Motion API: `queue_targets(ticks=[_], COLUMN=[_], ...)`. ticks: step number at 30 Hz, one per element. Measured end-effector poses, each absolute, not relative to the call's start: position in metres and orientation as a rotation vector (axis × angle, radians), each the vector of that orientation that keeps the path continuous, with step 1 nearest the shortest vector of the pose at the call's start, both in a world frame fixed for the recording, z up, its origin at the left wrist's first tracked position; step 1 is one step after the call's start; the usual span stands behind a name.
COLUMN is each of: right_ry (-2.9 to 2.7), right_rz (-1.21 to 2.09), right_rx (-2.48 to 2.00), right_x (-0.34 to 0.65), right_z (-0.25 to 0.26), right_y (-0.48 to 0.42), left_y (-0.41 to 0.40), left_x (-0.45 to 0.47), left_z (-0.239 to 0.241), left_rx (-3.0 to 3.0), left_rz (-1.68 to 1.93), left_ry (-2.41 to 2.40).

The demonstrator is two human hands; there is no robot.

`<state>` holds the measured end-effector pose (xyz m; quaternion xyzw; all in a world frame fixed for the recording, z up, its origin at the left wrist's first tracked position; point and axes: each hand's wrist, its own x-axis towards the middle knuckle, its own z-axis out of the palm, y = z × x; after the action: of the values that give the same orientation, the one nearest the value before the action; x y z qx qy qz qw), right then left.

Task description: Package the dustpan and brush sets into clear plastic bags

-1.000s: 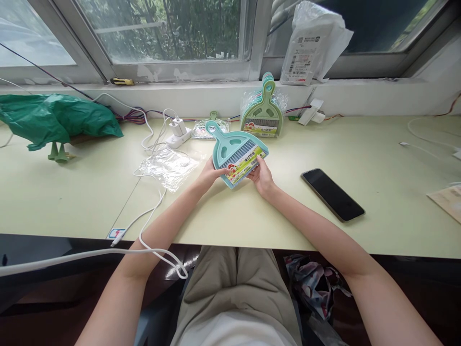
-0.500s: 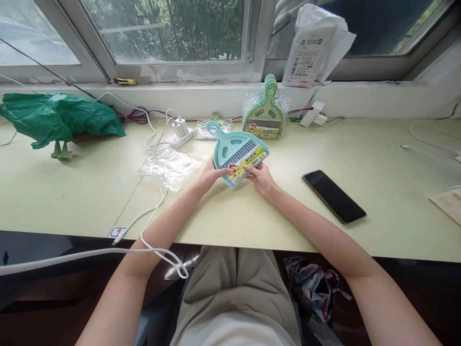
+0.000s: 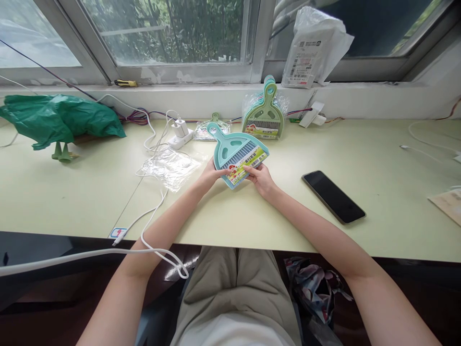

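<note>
- The person sits at the desk [image 3: 360,144]; both forearms reach forward over its near edge.
- The left hand [image 3: 208,176] grips the left edge of a teal dustpan-and-brush set [image 3: 236,153], fingers closed around it.
- The right hand [image 3: 261,178] holds the lower right edge of the same set, fingers pinched at its paper label [image 3: 247,162].
- The set is held just above the desk, centre, handle pointing away and to the left.
- Change over the last second: the right fingers have shifted from the right corner toward the label's lower edge; the set itself has barely moved. Judgement: the hands are working on the label or the brush, not relocating the set.
- A phone [image 3: 333,196] lies face up to the right, well apart from the hands.
- A clear plastic bag [image 3: 169,167] lies just left of the left hand, beside a white charger [image 3: 179,132].
- Farther back, a stack of similar sets [image 3: 264,113] leans against the wall.
- A green plastic bag [image 3: 61,117] rests far left.
</note>
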<state>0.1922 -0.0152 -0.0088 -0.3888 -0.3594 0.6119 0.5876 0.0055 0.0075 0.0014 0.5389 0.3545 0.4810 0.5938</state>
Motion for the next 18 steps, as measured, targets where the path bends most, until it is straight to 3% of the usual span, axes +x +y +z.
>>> queue_targets(ticks=[15,18], right_ry=[-0.83,-0.835], right_rz=[1.411,1.409], right_rx=[-0.894,-0.887], right_x=[0.192,0.192], right_z=[-0.008,-0.008], right_y=[-0.016,-0.017], left_y=[0.007,0.012], left_x=[-0.004,-0.009], left_z=[0.012,0.015], left_rx=[1.343,1.445], left_rz=[0.955,1.008], left_ry=[0.86,1.047])
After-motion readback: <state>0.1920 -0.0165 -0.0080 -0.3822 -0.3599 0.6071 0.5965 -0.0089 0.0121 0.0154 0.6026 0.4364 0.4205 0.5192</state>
